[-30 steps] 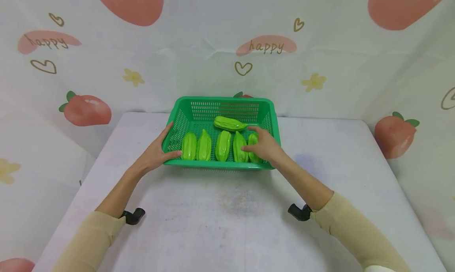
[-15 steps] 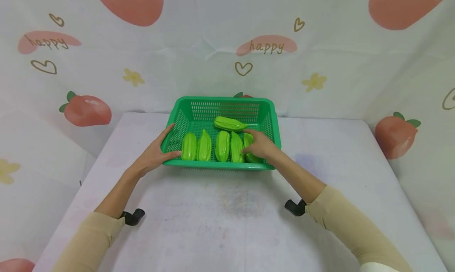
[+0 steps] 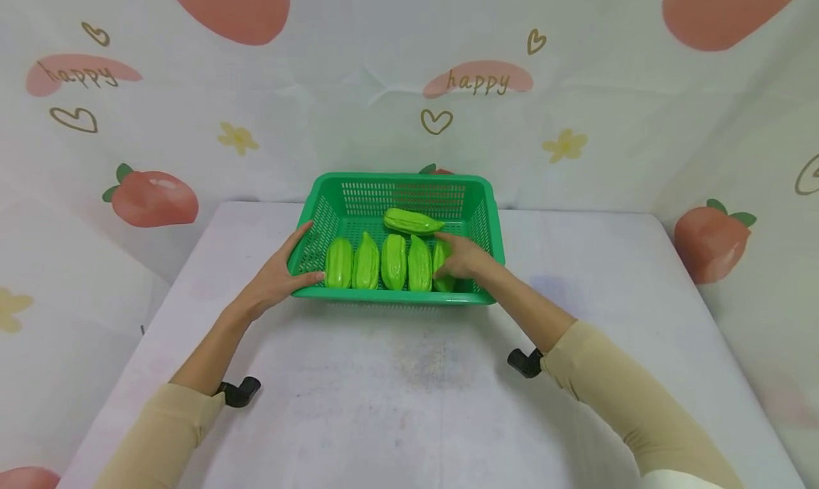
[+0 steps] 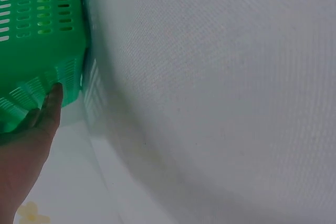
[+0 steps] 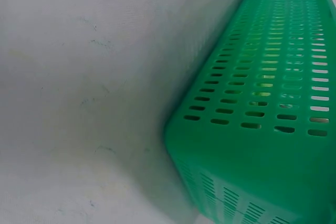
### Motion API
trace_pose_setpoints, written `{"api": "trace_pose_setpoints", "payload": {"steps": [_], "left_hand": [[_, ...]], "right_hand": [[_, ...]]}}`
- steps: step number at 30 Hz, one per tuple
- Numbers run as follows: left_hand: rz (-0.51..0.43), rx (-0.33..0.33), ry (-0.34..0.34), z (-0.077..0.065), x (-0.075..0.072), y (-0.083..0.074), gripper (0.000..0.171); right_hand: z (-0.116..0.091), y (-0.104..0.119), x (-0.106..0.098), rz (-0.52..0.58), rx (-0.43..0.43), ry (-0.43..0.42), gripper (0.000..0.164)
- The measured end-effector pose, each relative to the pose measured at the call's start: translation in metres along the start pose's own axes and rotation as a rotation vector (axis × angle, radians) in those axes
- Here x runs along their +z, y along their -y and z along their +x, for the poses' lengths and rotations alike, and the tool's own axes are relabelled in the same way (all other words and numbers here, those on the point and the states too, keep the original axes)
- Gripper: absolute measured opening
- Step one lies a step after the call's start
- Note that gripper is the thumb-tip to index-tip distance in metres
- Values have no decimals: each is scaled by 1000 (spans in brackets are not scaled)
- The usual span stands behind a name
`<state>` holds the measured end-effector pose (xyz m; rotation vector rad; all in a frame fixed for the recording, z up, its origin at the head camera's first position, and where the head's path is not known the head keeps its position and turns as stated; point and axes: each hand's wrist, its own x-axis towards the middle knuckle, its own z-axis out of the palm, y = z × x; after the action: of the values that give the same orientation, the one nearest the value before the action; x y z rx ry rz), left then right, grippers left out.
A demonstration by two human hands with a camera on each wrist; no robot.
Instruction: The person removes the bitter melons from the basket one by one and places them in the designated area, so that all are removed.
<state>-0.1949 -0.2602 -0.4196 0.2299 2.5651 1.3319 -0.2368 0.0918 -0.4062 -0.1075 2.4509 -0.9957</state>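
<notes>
A green plastic basket (image 3: 393, 297) holds several light green, ridged bitter gourds. Most stand in a row along its near side, such as the leftmost bitter gourd (image 3: 339, 263) and a middle bitter gourd (image 3: 394, 261). Behind them one bitter gourd (image 3: 412, 222) lies crosswise. At the basket's left end, my left hand (image 3: 278, 276) grips the wall, thumb at the inside and fingers on the outside. My right hand (image 3: 466, 258) reaches in over the right side and holds the rightmost bitter gourd (image 3: 443, 265), partly covering it. The right wrist view shows only the basket's outer wall (image 5: 252, 156).
The basket stands on a pale cloth-covered table (image 3: 409, 389), near its back edge. Behind hangs a white curtain (image 3: 358, 84) printed with fruit, hearts and flowers. Black mounts sit at the left wrist (image 3: 242, 391) and right wrist (image 3: 525, 362).
My right hand has moved left with the rightmost bitter gourd, and the two gourds beside it have shifted left, narrowing the row's gaps. My left hand and the basket stay in place.
</notes>
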Motion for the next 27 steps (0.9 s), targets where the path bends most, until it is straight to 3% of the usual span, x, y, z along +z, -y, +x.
{"api": "trace_pose_setpoints", "payload": {"steps": [11,27], "left_hand": [[-36,-4,-16,0,3,1,102],[-75,1,-45,-4,5,2,97]], "right_hand": [[-2,1,-2,-31,-12,-31,91],[-10,3,-10,88,-67,-47,89]]}}
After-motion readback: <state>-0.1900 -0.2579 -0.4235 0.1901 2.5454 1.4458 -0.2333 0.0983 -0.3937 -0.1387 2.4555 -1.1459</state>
